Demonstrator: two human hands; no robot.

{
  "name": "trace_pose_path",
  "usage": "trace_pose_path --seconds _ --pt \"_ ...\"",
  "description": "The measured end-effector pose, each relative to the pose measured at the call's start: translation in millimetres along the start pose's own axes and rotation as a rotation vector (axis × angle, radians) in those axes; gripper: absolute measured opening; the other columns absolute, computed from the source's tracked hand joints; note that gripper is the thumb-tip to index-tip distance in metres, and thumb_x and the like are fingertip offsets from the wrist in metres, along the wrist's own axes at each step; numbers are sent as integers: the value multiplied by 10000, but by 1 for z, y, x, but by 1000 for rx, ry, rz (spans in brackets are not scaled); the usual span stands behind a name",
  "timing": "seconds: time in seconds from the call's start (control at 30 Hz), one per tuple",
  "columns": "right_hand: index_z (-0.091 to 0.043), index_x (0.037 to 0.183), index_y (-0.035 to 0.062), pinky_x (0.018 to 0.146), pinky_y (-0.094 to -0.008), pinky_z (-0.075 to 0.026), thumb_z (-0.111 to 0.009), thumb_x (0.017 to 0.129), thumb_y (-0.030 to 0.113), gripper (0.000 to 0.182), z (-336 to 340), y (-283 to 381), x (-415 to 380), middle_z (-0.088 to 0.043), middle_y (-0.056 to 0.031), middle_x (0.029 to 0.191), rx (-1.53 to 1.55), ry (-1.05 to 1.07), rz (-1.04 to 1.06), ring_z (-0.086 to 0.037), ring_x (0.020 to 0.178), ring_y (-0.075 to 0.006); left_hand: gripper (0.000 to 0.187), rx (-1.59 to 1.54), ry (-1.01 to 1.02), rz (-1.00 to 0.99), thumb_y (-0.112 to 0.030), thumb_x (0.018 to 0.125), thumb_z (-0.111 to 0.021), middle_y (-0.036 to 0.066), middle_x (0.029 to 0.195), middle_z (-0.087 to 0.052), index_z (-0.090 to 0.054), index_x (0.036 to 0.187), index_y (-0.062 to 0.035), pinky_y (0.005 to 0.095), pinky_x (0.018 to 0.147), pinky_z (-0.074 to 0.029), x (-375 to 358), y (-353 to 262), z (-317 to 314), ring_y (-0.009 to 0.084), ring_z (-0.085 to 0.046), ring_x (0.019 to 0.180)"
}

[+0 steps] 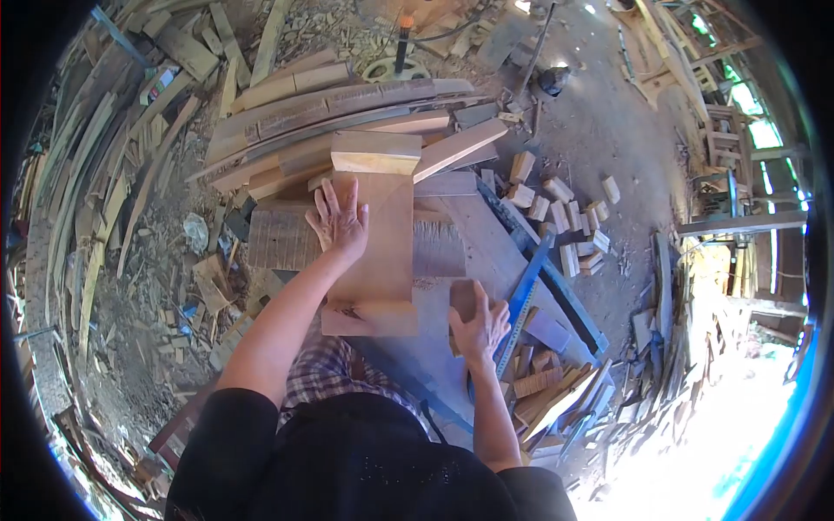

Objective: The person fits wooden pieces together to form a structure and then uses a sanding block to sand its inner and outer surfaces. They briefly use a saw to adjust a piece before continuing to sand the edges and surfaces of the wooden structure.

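Note:
A wide, smooth wooden board (382, 234) lies in front of me, with a thick wooden block (375, 154) across its far end and a wooden end piece (369, 319) across its near end. My left hand (341, 224) rests on the board's left side, its fingers spread. To the right of the board, my right hand (480, 330) grips a small brown block (463, 299), held apart from the board. The block's lower part is hidden by the hand. Under the board, a rough dark wood piece (282, 240) sticks out to both sides.
A blue handsaw or straight tool (526, 291) lies right of my right hand. Several small cut blocks (565, 208) are scattered on the ground at the right. Stacked planks (321, 108) lie beyond the board; long strips (87, 200) fill the left side.

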State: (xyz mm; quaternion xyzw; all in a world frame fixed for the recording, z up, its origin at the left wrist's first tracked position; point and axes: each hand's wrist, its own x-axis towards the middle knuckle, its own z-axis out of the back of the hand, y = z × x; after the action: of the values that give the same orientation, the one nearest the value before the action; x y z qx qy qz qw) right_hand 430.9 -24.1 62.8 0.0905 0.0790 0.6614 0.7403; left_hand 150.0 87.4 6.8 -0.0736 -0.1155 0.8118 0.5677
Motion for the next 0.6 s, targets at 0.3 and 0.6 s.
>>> trace_pose_path --seconds 0.3,0.6 --pt "-518 1373 285 941 -505 -419 -807 700 411 743 -10 -66 -82 -466 -209 1077 339 102 -388 -503 1063 -424 959 78 496 -219 -573 909 -579 193 1659 109 -25 1617 -241 746 1129 -56 -20 -64 9 483 62 1507" --pt "-528 1380 284 937 -510 -412 -822 686 401 763 -14 -86 -125 -463 -194 1094 379 77 -414 -500 1039 -404 836 81 310 -150 -434 922 -547 244 1651 23 -127 1612 -220 775 1093 -101 -24 -75 -16 532 12 1489"
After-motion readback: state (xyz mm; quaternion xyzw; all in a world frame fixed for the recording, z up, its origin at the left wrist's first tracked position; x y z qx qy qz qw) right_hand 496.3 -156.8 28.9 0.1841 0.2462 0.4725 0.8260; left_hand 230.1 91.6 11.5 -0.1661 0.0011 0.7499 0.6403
